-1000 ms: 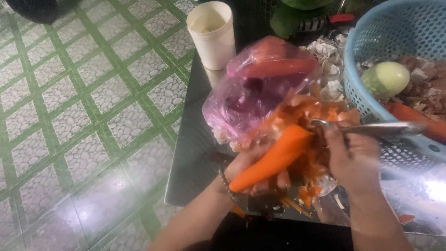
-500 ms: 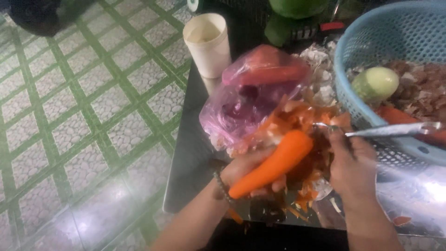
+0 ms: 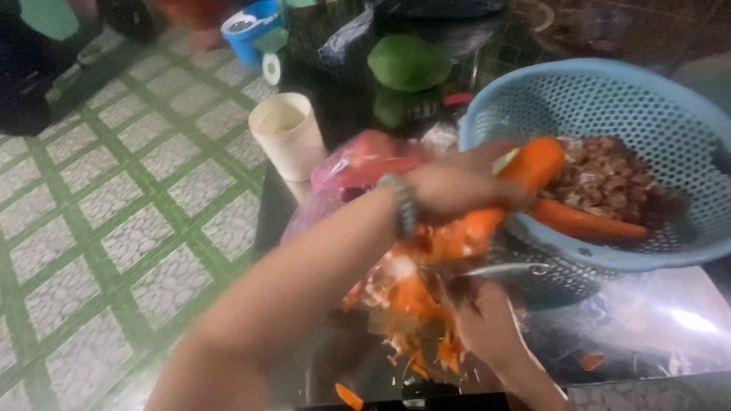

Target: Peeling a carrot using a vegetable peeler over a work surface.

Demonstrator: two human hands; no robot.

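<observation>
Your left hand reaches across mid-frame toward the upper right, forearm stretched diagonally from the lower left, fingers closed. Your right hand sits low at centre-right, fingers curled.

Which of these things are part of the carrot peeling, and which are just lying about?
In use: carrot in left hand; peeler in right hand; blue colander; peelings.
Lying about: cream cup; green fruit; pink bag.
</observation>
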